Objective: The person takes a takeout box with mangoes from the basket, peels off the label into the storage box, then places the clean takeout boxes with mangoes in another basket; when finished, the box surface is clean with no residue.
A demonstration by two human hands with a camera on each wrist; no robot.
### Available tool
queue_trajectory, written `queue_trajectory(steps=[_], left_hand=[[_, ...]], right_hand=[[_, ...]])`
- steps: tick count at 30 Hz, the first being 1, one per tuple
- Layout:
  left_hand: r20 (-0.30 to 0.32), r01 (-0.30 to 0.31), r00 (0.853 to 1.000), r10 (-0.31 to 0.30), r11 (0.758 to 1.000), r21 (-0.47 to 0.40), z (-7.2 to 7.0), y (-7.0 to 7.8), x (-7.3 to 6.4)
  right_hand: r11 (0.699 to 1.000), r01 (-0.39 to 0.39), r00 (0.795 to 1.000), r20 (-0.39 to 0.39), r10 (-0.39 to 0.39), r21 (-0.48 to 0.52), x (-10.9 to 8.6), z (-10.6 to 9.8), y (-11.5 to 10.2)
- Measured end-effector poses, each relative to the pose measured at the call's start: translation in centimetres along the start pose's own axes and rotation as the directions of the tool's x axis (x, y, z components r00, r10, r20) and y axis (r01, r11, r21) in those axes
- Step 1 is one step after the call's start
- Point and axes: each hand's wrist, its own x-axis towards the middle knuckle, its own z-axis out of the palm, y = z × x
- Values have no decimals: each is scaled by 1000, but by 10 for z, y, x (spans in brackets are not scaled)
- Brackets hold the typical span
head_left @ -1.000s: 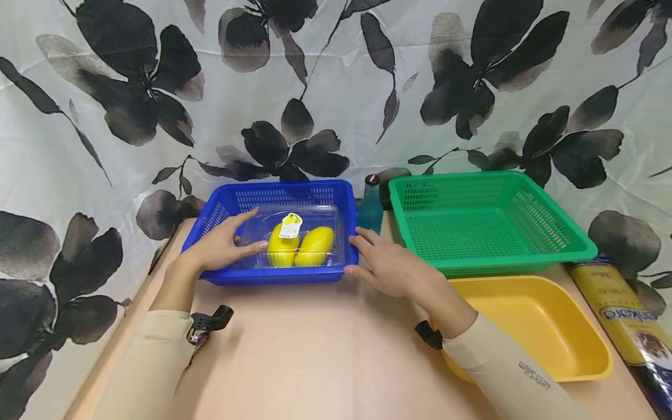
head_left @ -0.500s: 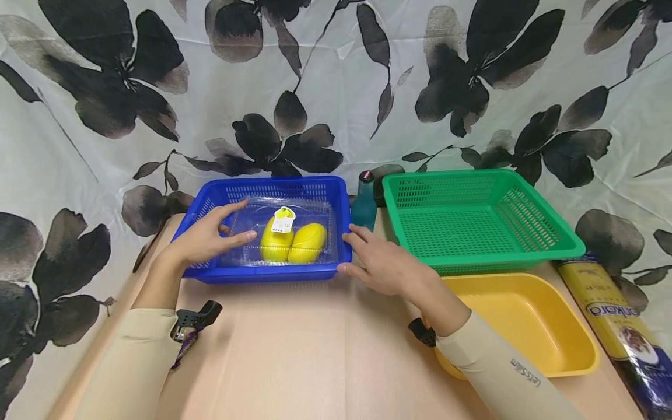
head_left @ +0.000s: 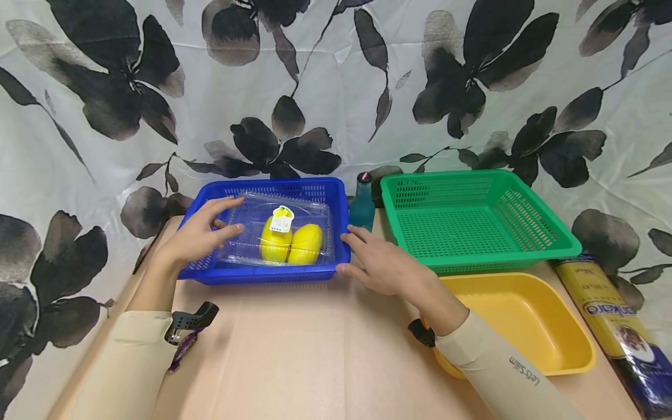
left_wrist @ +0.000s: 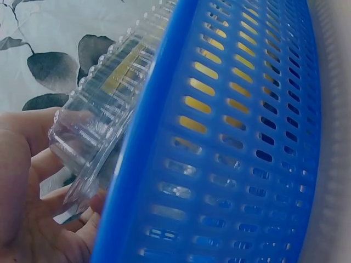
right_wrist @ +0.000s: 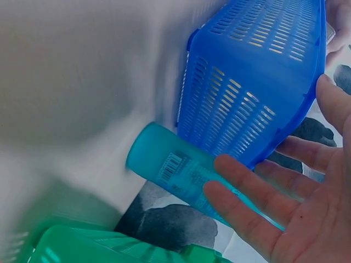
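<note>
The left hand (head_left: 196, 234) is rising slightly and moving toward the person's left, compared with one second ago. The clear container (head_left: 251, 236) is tilting as its left end is lifting inside the blue basket (head_left: 283, 275); its far edge, nearly level before, is now sloping downward to the right. The thumb is separating from the left yellow fruit (head_left: 275, 242), opening a visible gap. The head view is shifting slightly, carrying the scene leftward in the frame.
</note>
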Motion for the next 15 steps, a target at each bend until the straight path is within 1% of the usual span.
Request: queue_trajectory(steps=[2, 5, 9, 12, 15], left_hand=[[-19, -16, 1000, 16, 1000, 8, 0, 2, -1], [-52, -20, 998, 23, 999, 51, -2, 5, -3], [-84, 21, 996, -13, 995, 95, -6, 11, -8], [-88, 26, 996, -19, 996, 80, -10, 12, -10], [-97, 14, 995, -7, 997, 69, -13, 13, -13]], right_hand=[[1000, 4, 1000, -6, -4, 1, 0, 1, 0], [1000, 8, 1000, -12, -8, 2, 0, 2, 1], [1000, 11, 1000, -21, -11, 6, 0, 3, 2], [1000, 8, 1000, -26, -8, 7, 0, 3, 2], [1000, 11, 999, -32, -11, 7, -1, 3, 3]])
